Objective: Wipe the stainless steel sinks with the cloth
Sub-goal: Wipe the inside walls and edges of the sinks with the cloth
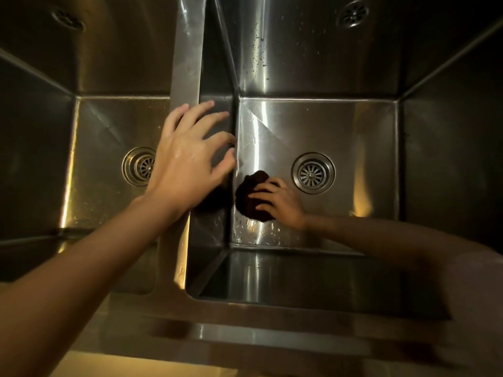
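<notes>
Two deep steel sinks sit side by side, parted by a narrow divider (pixel 187 63) that runs from 12 o'clock down toward 6 o'clock. The right hand (pixel 280 204) is at the bottom of the right sink (pixel 353 126), fingers curled over a dark, bunched cloth (pixel 251 195) and pressing it flat against the floor of the basin. The cloth lies just at 9 o'clock of the drain (pixel 313 172), close to the wall under the divider, which suggests the wiping is working along that edge where water beads cling. The left hand (pixel 187 153) holds nothing; its fingers are spread wide, the palm resting on the divider and the fingertips reaching over onto the right sink's inner wall. It looks wet. That spread grip reads as a brace, taking the person's weight while leaning in to reach so far down. Droplets show on the basin floor at 6 o'clock of the cloth and on the back wall near the overflow grille (pixel 353 14), so those patches probably need a pass. The left sink (pixel 40 159), with its own drain (pixel 140 165) partly hidden behind the left wrist, has no cloth in it.
</notes>
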Tool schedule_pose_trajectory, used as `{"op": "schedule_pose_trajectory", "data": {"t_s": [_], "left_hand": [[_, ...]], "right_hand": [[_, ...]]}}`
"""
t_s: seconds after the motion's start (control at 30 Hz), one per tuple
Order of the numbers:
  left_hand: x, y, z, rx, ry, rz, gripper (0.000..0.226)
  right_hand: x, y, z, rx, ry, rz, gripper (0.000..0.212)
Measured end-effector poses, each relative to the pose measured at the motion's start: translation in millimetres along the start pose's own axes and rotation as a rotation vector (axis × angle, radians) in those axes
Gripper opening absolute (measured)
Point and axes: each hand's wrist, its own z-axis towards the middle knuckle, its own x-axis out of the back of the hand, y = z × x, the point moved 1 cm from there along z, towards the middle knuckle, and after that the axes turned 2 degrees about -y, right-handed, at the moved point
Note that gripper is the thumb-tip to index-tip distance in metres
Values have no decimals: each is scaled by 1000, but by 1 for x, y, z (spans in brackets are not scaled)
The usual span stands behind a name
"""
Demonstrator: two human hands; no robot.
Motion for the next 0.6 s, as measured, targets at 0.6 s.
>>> {"op": "schedule_pose_trajectory", "data": {"t_s": [0.6], "left_hand": [[0,-2,0,-22,-23,2,32]], "right_hand": [[12,31,-31,-101,73,-65,35]]}}
